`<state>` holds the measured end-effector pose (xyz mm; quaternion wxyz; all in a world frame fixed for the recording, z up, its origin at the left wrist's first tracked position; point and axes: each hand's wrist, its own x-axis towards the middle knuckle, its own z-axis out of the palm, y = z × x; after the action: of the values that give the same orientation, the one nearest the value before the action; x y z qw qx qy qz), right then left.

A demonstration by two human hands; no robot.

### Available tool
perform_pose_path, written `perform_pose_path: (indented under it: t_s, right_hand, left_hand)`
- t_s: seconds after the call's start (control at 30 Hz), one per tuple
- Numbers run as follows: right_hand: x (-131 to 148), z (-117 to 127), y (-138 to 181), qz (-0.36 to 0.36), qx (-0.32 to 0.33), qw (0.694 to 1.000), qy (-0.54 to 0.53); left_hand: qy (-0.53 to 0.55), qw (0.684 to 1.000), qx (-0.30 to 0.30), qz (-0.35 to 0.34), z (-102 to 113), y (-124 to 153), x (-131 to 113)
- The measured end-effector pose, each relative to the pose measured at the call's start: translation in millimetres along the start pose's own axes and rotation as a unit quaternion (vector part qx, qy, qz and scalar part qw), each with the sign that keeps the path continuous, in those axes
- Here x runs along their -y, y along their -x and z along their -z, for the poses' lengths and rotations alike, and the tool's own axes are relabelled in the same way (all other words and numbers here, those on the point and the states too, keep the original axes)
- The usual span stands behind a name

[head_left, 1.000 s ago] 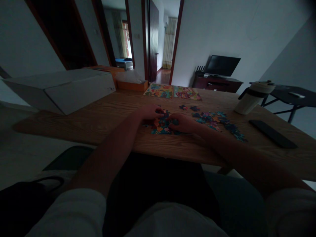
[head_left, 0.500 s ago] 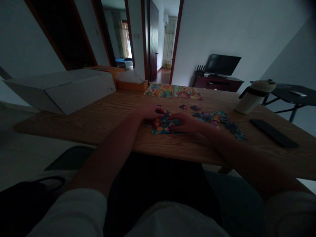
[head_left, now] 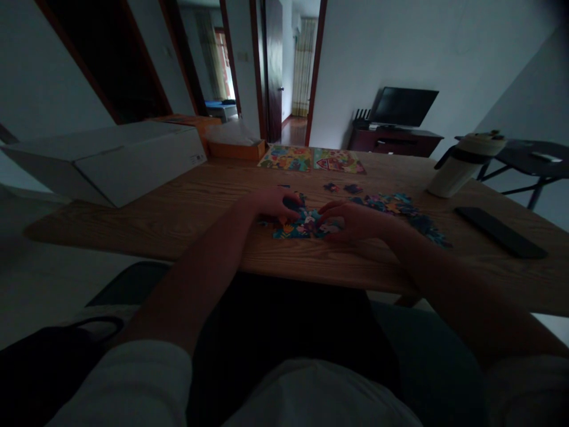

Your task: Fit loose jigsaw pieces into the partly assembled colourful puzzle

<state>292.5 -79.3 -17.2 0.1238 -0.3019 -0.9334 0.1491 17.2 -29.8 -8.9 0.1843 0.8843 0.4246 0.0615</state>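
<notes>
Left hand: the left hand (head_left: 272,203) rests palm down on the far left corner of the assembled patch; fingers lie flat and loosely together, and whether they pinch a piece cannot be told
Right hand: the right hand (head_left: 355,219) lies on the right edge of the same patch, fingers curled and pointing left, their tips pressed to the surface; any piece pinched beneath them is hidden
Assembled patch: a small multicoloured block of joined cardboard jigsaw pieces (head_left: 302,226) lies flat near the front edge of the table, between the two hands and touched by both
Loose pieces: a scatter of unjoined blue-toned jigsaw pieces (head_left: 395,204) lies just to the right, behind the right wrist
Table: long light-brown wooden table (head_left: 178,204)
Reference sheets: two colourful printed picture cards (head_left: 311,160) lie side by side at the far edge
Box: large white cardboard box (head_left: 111,157), far left
Mug: cream lidded travel mug (head_left: 462,166), far right
Dark slab: flat black rectangular device (head_left: 500,231), right of the loose pieces
</notes>
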Motion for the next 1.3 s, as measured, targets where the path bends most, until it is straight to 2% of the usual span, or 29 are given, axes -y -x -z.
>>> perform_pose_path:
  t_s: [0.13, 0.27, 0.53, 0.67, 0.77, 0.87, 1.0, 1.2, 1.3]
  right_hand:
    - [6.3, -1.1, -0.5, -0.007, 0.017, 1.000, 0.024]
    - [12.0, -1.1, 0.2, -0.029, 0.021, 0.998, 0.047]
    - [19.4, -0.9, -0.7, -0.037, 0.019, 0.997, 0.067]
    - [19.9, -3.0, -1.9, 0.004, 0.016, 0.998, 0.057]
    - [21.1, -4.2, -3.2, 0.039, 0.019, 0.998, 0.052]
    - [23.1, -5.3, -4.2, 0.048, 0.020, 0.998, 0.046]
    - [22.7, -9.0, -6.3, 0.057, 0.005, 0.998, 0.030]
    - [12.2, -19.3, -10.1, 0.038, -0.044, 0.998, 0.034]
    - [8.8, -20.5, -10.4, 0.025, -0.035, 0.999, 0.028]
  left_hand:
    - [-0.039, 0.998, 0.041, -0.040, 0.4, 2.7, -17.3]
    - [-0.060, 0.994, 0.070, -0.051, 0.6, 2.5, -21.4]
    - [-0.060, 0.997, 0.041, -0.020, -0.4, 2.7, -16.4]
    - [-0.066, 0.997, 0.038, 0.003, -0.8, 2.8, -16.0]
    - [-0.073, 0.997, 0.037, -0.011, -0.9, 2.1, -15.0]
    - [-0.082, 0.995, 0.041, -0.030, -0.2, 2.3, -14.5]
    - [-0.082, 0.996, 0.040, -0.019, 1.1, 4.4, -14.5]
    - [-0.062, 0.996, 0.053, -0.029, 1.8, 4.7, -13.7]
    - [-0.033, 0.997, 0.064, 0.006, 3.0, 4.9, -13.6]
